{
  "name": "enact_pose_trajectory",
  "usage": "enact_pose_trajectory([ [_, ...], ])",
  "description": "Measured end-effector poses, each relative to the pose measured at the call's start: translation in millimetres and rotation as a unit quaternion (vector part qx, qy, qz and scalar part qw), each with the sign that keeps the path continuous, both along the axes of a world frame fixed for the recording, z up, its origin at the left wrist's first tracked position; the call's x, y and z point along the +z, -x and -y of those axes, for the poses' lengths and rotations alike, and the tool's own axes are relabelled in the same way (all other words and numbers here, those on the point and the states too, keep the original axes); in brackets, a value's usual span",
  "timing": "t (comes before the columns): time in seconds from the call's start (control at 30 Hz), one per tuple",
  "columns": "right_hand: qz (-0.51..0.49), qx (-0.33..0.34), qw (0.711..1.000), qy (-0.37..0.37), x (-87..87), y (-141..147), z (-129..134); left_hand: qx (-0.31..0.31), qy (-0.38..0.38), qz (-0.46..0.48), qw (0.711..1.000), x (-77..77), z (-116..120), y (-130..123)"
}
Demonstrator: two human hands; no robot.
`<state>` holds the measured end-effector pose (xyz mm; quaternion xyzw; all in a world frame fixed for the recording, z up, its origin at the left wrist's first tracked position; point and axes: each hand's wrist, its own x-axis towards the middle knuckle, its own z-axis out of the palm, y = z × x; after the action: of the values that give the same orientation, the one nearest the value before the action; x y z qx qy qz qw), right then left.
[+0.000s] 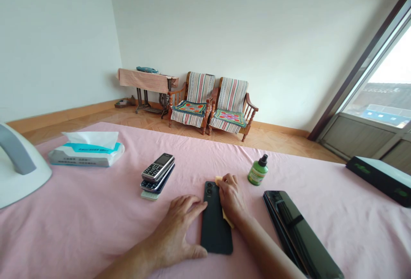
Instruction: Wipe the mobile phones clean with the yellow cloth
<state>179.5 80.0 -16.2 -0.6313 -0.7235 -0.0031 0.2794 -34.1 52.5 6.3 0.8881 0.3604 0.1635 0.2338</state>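
Note:
A dark smartphone [215, 223] lies back up on the pink cloth, its camera lenses at the far end. My left hand [175, 232] is open along the phone's left side, with the index fingertip at the upper left edge and the thumb by the lower left corner. Bunched in my right hand [231, 197] is a yellow cloth [228, 219], pressed by closed fingers near the phone's upper right edge. Part of the cloth hangs out below that hand, along the phone's right side.
Stacked keypad phones [158, 167] stand left. A green spray bottle [258, 171] and a stack of large black phones or tablets [295, 223] are right. A tissue pack [86, 154] and white iron-like object [19, 176] lie far left, a black box [379, 180] far right. Chairs [229, 105] stand beyond.

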Motion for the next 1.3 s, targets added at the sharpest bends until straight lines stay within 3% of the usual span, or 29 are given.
enact_pose_trajectory([
  [0.23,-0.020,0.084,0.996,0.017,9.8,15,51,0.004,0.002,0.003,1.000,-0.4,0,0],
  [0.33,-0.043,0.085,0.995,0.023,9.6,20,62,0.002,0.002,0.004,1.000,-0.2,0,0],
  [0.63,0.003,-0.001,1.000,0.016,11.1,24,13,0.003,0.012,-0.003,1.000,3.8,1,0],
  [0.9,-0.011,-0.012,1.000,0.013,1.5,33,36,0.001,-0.003,0.000,1.000,-2.3,-1,0],
  [1.17,-0.013,0.008,1.000,0.001,4.8,33,3,0.010,-0.001,0.011,1.000,-8.5,-1,2],
  [1.3,-0.013,0.040,0.999,0.000,10.1,34,9,0.033,0.003,0.016,0.999,-13.0,-1,1],
])
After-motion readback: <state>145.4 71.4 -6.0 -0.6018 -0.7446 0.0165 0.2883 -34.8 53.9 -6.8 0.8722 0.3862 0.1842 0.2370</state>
